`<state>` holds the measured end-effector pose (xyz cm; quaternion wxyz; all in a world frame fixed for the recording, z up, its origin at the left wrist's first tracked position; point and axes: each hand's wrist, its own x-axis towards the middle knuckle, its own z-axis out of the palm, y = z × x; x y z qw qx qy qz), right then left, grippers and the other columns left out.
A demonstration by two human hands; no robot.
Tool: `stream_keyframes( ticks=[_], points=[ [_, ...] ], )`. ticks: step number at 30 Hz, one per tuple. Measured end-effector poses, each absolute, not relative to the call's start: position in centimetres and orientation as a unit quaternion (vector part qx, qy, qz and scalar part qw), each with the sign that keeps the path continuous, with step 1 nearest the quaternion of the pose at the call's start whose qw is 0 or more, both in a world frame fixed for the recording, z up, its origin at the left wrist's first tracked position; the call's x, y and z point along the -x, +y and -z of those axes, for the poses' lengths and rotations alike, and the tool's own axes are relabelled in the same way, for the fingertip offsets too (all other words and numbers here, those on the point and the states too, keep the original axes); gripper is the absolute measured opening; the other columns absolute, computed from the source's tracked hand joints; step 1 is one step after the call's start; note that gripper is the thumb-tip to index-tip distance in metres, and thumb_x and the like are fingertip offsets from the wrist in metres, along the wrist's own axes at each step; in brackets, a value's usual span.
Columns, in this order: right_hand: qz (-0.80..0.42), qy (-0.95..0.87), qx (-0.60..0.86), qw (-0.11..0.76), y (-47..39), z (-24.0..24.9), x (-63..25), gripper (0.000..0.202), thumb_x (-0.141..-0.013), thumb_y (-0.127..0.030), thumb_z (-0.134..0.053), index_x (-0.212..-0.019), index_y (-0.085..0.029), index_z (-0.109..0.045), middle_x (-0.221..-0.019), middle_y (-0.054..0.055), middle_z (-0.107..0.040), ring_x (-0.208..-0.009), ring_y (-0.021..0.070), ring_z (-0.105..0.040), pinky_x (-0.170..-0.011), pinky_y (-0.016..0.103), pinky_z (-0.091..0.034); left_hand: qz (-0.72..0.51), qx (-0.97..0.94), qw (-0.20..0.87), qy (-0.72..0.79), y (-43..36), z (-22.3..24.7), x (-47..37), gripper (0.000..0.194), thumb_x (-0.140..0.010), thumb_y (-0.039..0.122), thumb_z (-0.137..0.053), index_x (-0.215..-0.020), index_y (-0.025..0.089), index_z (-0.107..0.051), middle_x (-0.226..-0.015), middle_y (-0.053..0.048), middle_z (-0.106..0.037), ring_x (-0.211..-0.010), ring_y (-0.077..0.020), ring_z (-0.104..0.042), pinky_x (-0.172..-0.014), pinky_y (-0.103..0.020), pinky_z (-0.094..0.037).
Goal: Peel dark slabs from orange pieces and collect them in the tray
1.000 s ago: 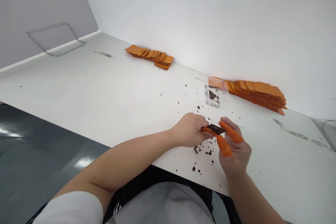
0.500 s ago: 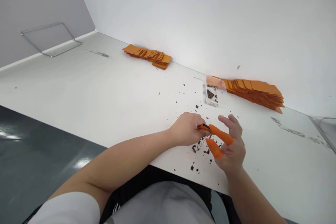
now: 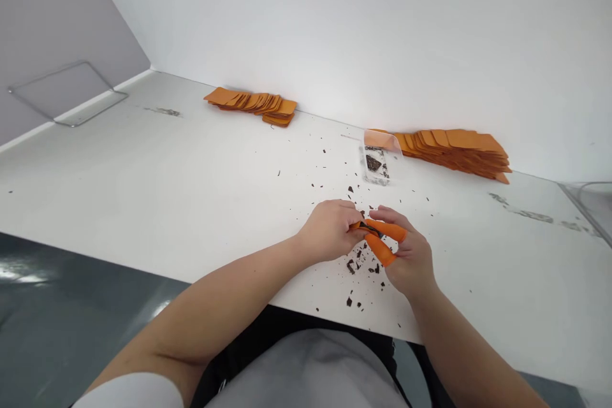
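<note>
Clamping the fingers of the left hand (image 3: 329, 229) on a small orange packet (image 3: 356, 225) over the worktop (image 3: 191, 191), near its front edge; bracketing the dark piece (image 3: 371, 228) with the right hand (image 3: 414, 261), unable to tell whether pinching; ideally bracing the packet steady, pressing gently, and working above the scattered crumbs (image 3: 351, 266)

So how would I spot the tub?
Follow the white table back to the wall, then to the right-hand orange stack. The tub sits by its left end. Unlike that stack, it's see-through, with dark bits showing inside.
</note>
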<state>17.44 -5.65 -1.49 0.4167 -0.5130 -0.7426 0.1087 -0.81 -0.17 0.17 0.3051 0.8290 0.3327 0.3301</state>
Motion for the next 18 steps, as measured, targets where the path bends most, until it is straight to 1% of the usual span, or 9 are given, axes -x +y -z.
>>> stream_keyframes(
  ticks=[4,8,13,18],
  points=[
    [-0.104,-0.745,0.494,0.436,-5.78,1.37,-17.35,0.019,-0.089,-0.020,-0.062,-0.103,-0.029,-0.071,-0.109,0.004,-0.068,-0.116,0.0267,-0.058,-0.090,0.047,-0.056,-0.315,-0.831,0.318,0.330,-0.41,-0.27,0.75,0.010,-0.077,0.009,-0.065,-0.071,0.015,-0.069,-0.061,0.001,-0.055,-0.063,-0.0131,-0.053,-0.058,-0.025,-0.040],
    [-0.114,-0.732,0.498,0.450,-6.19,1.31,-17.34,0.021,-0.089,-0.015,-0.060,-0.100,-0.029,-0.071,-0.107,0.004,-0.068,-0.123,0.0272,-0.052,-0.093,0.047,-0.053,-0.299,-0.817,0.367,0.330,-0.63,-0.60,0.67,0.012,-0.078,0.008,-0.062,-0.078,0.017,-0.070,-0.069,0.000,-0.060,-0.065,-0.0133,-0.054,-0.060,-0.025,-0.041],
    [-0.123,-0.719,0.495,0.472,-6.20,1.20,-17.64,0.019,-0.089,-0.011,-0.057,-0.091,-0.027,-0.067,-0.104,0.003,-0.068,-0.127,0.0269,-0.048,-0.097,0.049,-0.049,-0.276,-0.782,0.431,0.355,-0.59,-0.58,0.62,0.007,-0.081,0.016,-0.063,-0.079,0.018,-0.069,-0.075,-0.001,-0.061,-0.068,-0.0139,-0.055,-0.062,-0.026,-0.043],
    [-0.162,-0.681,0.526,0.483,-6.30,1.00,-17.98,0.014,-0.090,-0.015,-0.056,-0.084,-0.026,-0.063,-0.110,0.002,-0.065,-0.127,0.0254,-0.048,-0.099,0.047,-0.048,-0.248,-0.775,0.457,0.359,-0.60,-0.33,0.64,0.011,-0.085,0.020,-0.058,-0.077,0.018,-0.066,-0.074,0.000,-0.058,-0.067,-0.0134,-0.053,-0.062,-0.026,-0.042]
  ],
)
